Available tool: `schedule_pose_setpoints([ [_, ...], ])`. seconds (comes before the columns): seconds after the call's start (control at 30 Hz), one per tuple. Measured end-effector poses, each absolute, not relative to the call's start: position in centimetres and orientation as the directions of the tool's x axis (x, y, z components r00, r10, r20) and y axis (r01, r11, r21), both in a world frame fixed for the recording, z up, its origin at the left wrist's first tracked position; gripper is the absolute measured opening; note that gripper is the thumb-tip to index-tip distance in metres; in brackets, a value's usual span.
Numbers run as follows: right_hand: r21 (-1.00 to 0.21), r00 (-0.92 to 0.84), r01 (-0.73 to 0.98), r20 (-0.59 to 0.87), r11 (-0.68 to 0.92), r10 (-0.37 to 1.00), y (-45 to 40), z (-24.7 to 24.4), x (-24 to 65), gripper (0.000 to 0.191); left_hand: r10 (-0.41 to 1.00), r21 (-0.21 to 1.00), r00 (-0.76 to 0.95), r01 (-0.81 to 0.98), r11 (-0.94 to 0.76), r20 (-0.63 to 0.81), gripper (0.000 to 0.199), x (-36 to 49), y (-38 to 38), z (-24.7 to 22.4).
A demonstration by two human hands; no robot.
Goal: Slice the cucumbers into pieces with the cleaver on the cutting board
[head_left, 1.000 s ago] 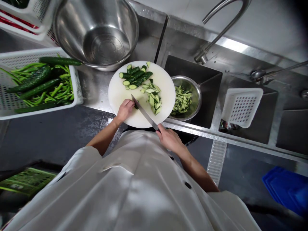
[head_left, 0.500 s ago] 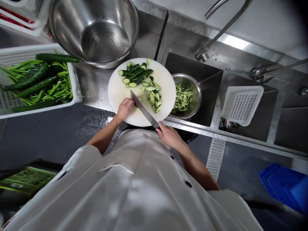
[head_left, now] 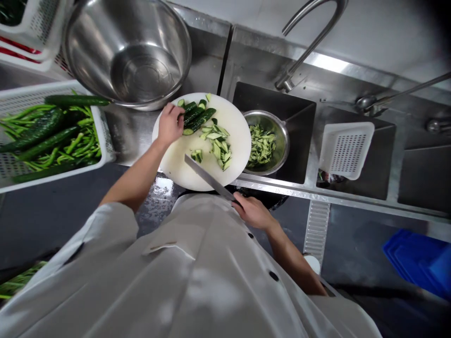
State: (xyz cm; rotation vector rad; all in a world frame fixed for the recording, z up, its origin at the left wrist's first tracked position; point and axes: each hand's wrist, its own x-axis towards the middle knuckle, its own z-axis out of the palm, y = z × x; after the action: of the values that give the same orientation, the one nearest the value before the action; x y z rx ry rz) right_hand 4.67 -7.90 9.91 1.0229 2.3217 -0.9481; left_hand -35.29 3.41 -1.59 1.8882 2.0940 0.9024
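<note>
Cucumber chunks (head_left: 199,120), left hand (head_left: 170,126) moved to them, knife (head_left: 208,179) drawn back

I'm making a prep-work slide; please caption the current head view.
Left hand at the cucumber chunks, right hand gripping a knife above a round white board.

Cutting board (head_left: 172,159) bare at near-left; knife (head_left: 211,180) blocks near edge, basin (head_left: 88,61) crowds far-left.

Pale wall (head_left: 380,42) behind steel sinks (head_left: 298,155), dark floor (head_left: 355,249) below.
</note>
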Motion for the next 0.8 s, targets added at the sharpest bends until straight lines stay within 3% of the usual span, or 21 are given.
schedule_pose_setpoints([
  [0.1, -0.452, -0.640, 0.766, -0.596, 0.457, 0.485, -8.3, 7.9, 2.5, 0.029, 0.988, 0.441, -0.027, 0.897, -0.042, 0.149, 0.028, -35.6, 12.0, -1.1],
  [0.2, -0.467, -0.586, 0.807, -0.563, 0.361, 0.583, -8.1, 6.3, 0.7, 0.031, 1.000, 0.424, 0.029, 0.905, -0.026, -0.001, 0.035, -34.5, 17.7, -2.4],
  [0.4, -0.429, -0.474, 0.864, -0.521, 0.262, 0.710, -7.4, 4.9, 1.7, 0.035, 0.979, 0.381, 0.025, 0.923, 0.056, -0.204, 0.028, -33.5, 21.2, -3.4],
  [0.47, -0.434, -0.478, 0.861, -0.517, 0.264, 0.710, -7.4, 4.8, 2.1, 0.035, 0.985, 0.357, -0.004, 0.932, 0.066, -0.173, 0.029, -33.6, 20.8, -1.9],
  [0.67, -0.435, -0.497, 0.855, -0.536, 0.282, 0.682, -6.9, 5.6, 2.1, 0.037, 0.954, 0.478, -0.065, 0.874, -0.088, 0.294, 0.035, -33.2, 10.9, 3.0],
  [0.8, -0.376, -0.483, 0.873, -0.583, 0.310, 0.653, -7.1, 7.1, 2.2, 0.040, 0.969, 0.488, -0.074, 0.872, -0.051, 0.235, 0.024, -29.4, -1.2, -0.7],
])
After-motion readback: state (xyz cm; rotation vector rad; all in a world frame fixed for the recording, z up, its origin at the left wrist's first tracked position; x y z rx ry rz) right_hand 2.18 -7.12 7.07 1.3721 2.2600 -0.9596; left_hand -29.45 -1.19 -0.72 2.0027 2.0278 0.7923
